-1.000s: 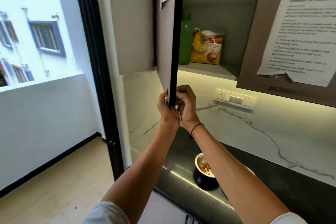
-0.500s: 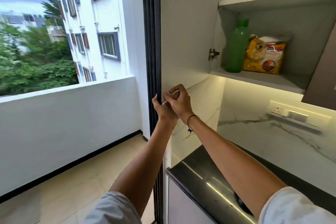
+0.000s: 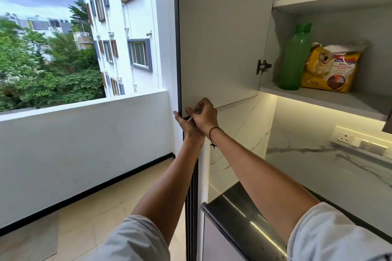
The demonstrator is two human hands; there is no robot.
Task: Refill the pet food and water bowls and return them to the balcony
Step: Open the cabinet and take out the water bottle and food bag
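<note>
The grey cabinet door [image 3: 220, 34] is swung wide open to the left. My left hand [image 3: 186, 125] and my right hand [image 3: 204, 115] both grip its lower outer corner. Inside the cabinet, a green bottle [image 3: 293, 59] stands on the lower shelf [image 3: 331, 99]. A yellow pet food bag [image 3: 331, 68] with a dog picture leans beside it on the right. No bowl shows in this view.
A black countertop [image 3: 244, 212] lies at the lower right under a marble wall with a socket strip [image 3: 360, 144]. The balcony floor [image 3: 84, 207] and its white parapet [image 3: 84, 133] lie to the left, past a black door frame [image 3: 192, 197].
The cabinet door has swung from half open to fully open leftward with both hands on its corner. My view turned left, so the food bowl on the counter has dropped out of sight.
</note>
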